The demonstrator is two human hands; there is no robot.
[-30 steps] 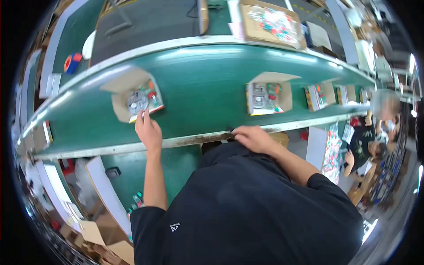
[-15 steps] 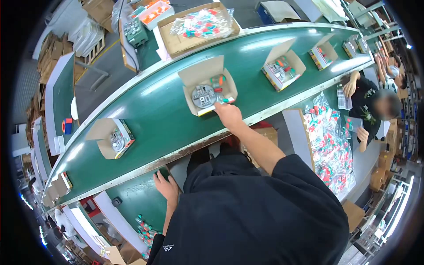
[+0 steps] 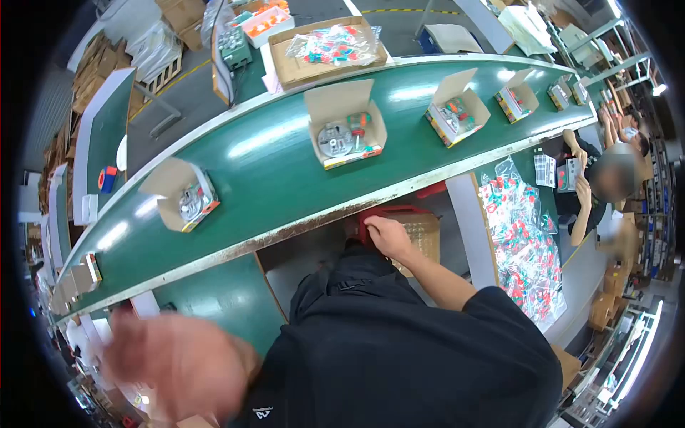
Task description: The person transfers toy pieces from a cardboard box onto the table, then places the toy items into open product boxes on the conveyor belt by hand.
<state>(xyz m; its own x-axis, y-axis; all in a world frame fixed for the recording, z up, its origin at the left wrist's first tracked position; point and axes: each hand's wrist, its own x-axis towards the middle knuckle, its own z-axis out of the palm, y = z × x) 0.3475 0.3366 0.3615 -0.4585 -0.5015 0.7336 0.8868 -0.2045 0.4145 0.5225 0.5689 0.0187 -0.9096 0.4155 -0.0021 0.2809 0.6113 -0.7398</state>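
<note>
My left hand (image 3: 178, 364) is a large blur at the lower left, close to the camera, over the side table; its fingers are smeared. My right hand (image 3: 389, 237) is drawn back below the belt's near edge, beside a red plastic edge (image 3: 396, 211). Its fingers are curled in, and whatever they might hold is hidden. In front of me on the green belt (image 3: 264, 182) stands an open cardboard box (image 3: 346, 158) with its lid up. Inside it lie a grey round part (image 3: 335, 140) and a clear item with green and orange-red parts (image 3: 359, 123).
Similar open boxes stand left (image 3: 187, 202) and right (image 3: 457, 114) on the belt. A heap of bagged red and green parts (image 3: 524, 250) lies at right, where a co-worker (image 3: 578, 171) sits. Beyond the belt is a tray (image 3: 285, 77) of bagged parts.
My right hand has left the box's front edge and come back towards my body. My left hand has risen from the side table towards the camera. The co-worker's hands have come together.
</note>
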